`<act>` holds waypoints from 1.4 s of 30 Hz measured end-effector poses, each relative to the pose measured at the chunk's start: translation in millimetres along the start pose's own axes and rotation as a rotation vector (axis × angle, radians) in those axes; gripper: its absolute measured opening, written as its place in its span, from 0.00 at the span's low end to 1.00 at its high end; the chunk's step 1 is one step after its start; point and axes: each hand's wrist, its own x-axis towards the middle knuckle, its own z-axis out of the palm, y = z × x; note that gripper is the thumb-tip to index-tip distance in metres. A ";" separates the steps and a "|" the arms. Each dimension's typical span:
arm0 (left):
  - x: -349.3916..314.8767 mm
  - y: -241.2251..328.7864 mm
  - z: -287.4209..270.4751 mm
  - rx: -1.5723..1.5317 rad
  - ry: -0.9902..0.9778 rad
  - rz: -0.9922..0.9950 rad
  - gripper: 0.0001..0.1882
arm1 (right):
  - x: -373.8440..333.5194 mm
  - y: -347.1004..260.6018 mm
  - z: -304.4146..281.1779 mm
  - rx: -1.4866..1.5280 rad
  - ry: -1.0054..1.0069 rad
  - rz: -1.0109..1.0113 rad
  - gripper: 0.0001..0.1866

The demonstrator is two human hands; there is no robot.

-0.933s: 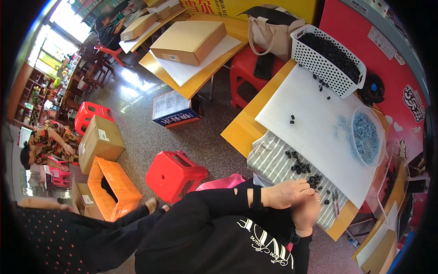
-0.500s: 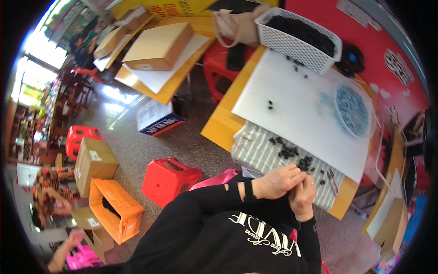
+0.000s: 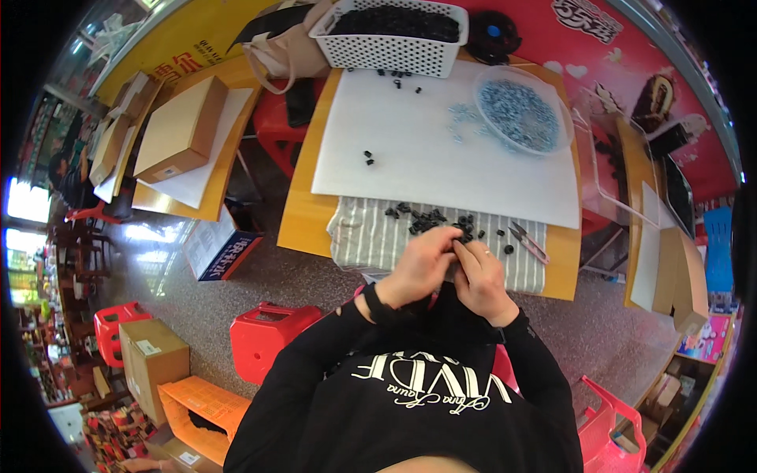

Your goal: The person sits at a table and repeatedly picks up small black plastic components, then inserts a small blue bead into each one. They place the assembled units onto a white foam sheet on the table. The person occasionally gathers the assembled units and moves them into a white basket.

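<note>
My left hand (image 3: 418,266) and my right hand (image 3: 481,282) meet at the near edge of the table, fingertips pinched together. Whatever lies between the fingers is too small and covered to make out. Just beyond them, a loose pile of small black parts (image 3: 426,221) rests on a grey-and-white striped cloth (image 3: 363,244). To the right of the pile lies a pair of small snips (image 3: 531,244), with a round black piece (image 3: 509,249) beside it.
A white sheet (image 3: 410,150) covers most of the table. At its far side stand a white perforated basket (image 3: 386,54) filled with black parts and a clear round tub (image 3: 522,118) of small blue pieces. A red stool (image 3: 264,339) is at left, cardboard boxes (image 3: 185,130) beyond.
The view has swung to the right and levelled, so the table sits more squarely ahead. Both hands stay pinched together by the black parts.
</note>
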 end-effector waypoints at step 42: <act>-23.7 5.7 -14.3 -1.181 -0.133 -0.632 0.13 | -4.5 -34.0 -6.5 -0.044 0.233 0.033 0.09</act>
